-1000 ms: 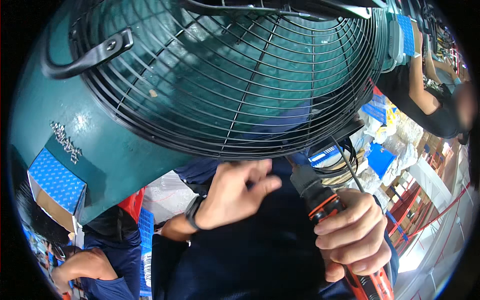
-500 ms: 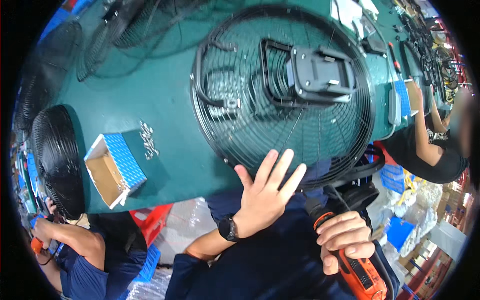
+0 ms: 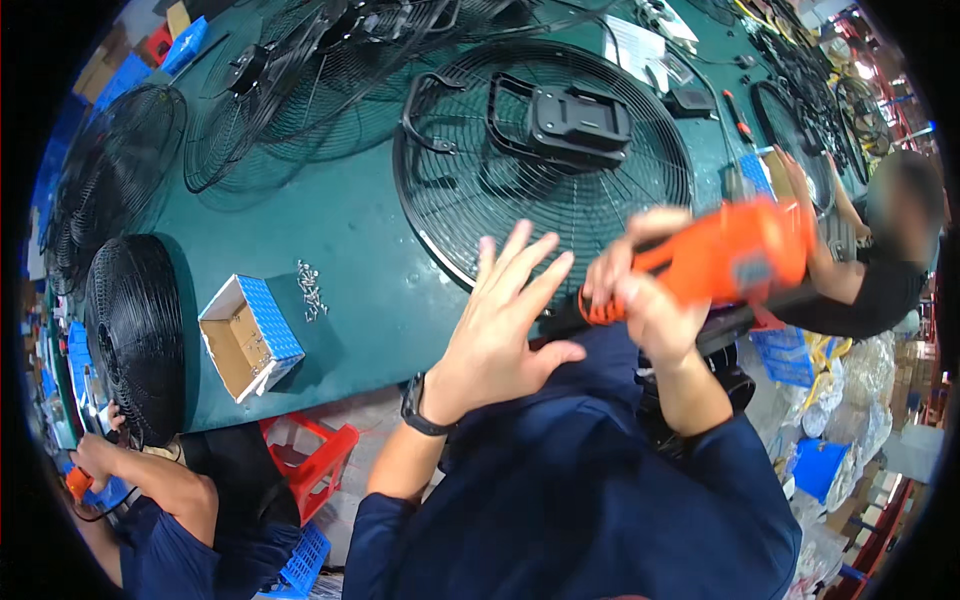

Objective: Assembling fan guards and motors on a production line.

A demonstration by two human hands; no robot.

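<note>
My right hand (image 3: pixel 640 290) grips an orange power screwdriver (image 3: pixel 725 258), raised and blurred over the near table edge. My left hand (image 3: pixel 500 325) is open with fingers spread, holding nothing, hovering at the rim of a black wire fan guard (image 3: pixel 470 200). That round guard lies flat on the green table (image 3: pixel 330 230) and carries a black mounting bracket (image 3: pixel 570 120) and a handle at its centre.
A small open cardboard box with blue sides (image 3: pixel 248 335) and a heap of screws (image 3: pixel 312 290) lie left of my hands. More fan guards (image 3: pixel 135 335) stack at the left and back. A person in dark blue (image 3: pixel 160 510) sits lower left; another in black (image 3: pixel 880 270) works right.
My right hand lifted the screwdriver from low beside my body up to the table edge. My left hand stayed open by the guard. The view pulled back, showing more table.
</note>
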